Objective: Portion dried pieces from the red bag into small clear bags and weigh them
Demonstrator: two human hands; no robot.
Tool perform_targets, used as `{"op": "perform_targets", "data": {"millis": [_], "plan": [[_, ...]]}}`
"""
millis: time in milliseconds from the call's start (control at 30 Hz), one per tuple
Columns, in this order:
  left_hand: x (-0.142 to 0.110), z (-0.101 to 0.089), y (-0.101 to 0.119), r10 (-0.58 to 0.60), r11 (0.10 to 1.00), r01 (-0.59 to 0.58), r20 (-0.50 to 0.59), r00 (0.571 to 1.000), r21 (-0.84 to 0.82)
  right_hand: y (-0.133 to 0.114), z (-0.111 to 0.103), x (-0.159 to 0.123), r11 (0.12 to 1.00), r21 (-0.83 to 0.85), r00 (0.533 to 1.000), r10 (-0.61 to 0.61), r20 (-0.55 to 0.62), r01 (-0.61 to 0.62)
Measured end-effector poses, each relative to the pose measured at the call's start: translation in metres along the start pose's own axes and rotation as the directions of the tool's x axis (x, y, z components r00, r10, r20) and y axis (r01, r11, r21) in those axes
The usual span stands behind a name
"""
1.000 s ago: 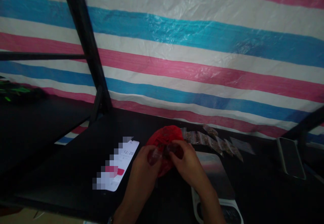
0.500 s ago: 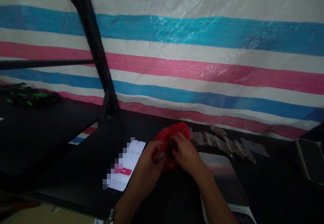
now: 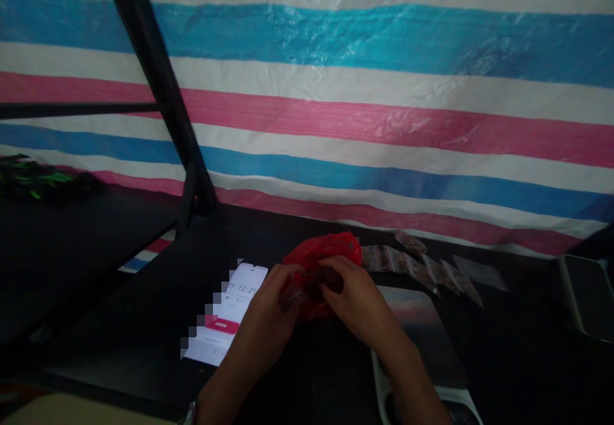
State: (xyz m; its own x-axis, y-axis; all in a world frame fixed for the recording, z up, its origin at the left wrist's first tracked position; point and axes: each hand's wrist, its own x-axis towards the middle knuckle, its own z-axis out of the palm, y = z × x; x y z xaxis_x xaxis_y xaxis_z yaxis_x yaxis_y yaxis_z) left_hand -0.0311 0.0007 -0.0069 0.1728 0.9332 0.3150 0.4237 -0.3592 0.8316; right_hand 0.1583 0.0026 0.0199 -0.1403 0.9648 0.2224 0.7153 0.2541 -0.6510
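Note:
A crumpled red plastic bag point(image 3: 326, 246) lies on the black table with its mouth turned toward me. My left hand point(image 3: 274, 306) is curled at the bag's left side, and a bit of clear plastic film, which looks like a small bag point(image 3: 293, 296), shows at its fingers. Over the bag's right side, my right hand point(image 3: 352, 294) reaches into the opening with thumb and fingers bent together. What those fingertips hold is hidden in the dark inside. Right of the red bag lies a row of small zip bags point(image 3: 422, 272) with brown contents.
A flat scale point(image 3: 425, 329) sits under my right forearm. At left lies a lit phone point(image 3: 223, 326) showing a timer. An empty-looking clear bag point(image 3: 480, 272) and a dark pale-edged device point(image 3: 588, 297) are at right. A black metal post point(image 3: 165, 92) rises before a striped sheet point(image 3: 384, 118).
The view has shifted slightly, so most things sit a little further left. My right fingers have bent more toward the thumb inside the red bag's mouth. Both hands stay at the bag.

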Motion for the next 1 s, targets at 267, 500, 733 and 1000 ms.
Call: {"op": "perform_targets", "data": {"millis": [267, 500, 733, 1000], "plan": [[-0.001, -0.001, 0.001, 0.06, 0.998, -0.058, 0.151, 0.987, -0.02, -0.007, 0.001, -0.002, 0.997, -0.02, 0.997, 0.08, 0.011, -0.08], [-0.001, -0.004, 0.0, -0.001, 0.997, 0.011, 0.125, 0.992, -0.079, -0.008, 0.004, -0.004, 0.993, 0.088, 0.996, 0.08, 0.032, -0.083], [-0.001, -0.007, -0.008, -0.072, 0.981, 0.084, 0.074, 0.995, -0.174, -0.008, 0.012, -0.005, 0.96, 0.264, 0.995, 0.096, 0.013, -0.096], [-0.002, -0.008, -0.012, -0.068, 0.977, 0.079, 0.063, 0.996, -0.198, -0.007, 0.013, -0.006, 0.954, 0.274, 0.991, 0.132, -0.005, -0.126]]}}
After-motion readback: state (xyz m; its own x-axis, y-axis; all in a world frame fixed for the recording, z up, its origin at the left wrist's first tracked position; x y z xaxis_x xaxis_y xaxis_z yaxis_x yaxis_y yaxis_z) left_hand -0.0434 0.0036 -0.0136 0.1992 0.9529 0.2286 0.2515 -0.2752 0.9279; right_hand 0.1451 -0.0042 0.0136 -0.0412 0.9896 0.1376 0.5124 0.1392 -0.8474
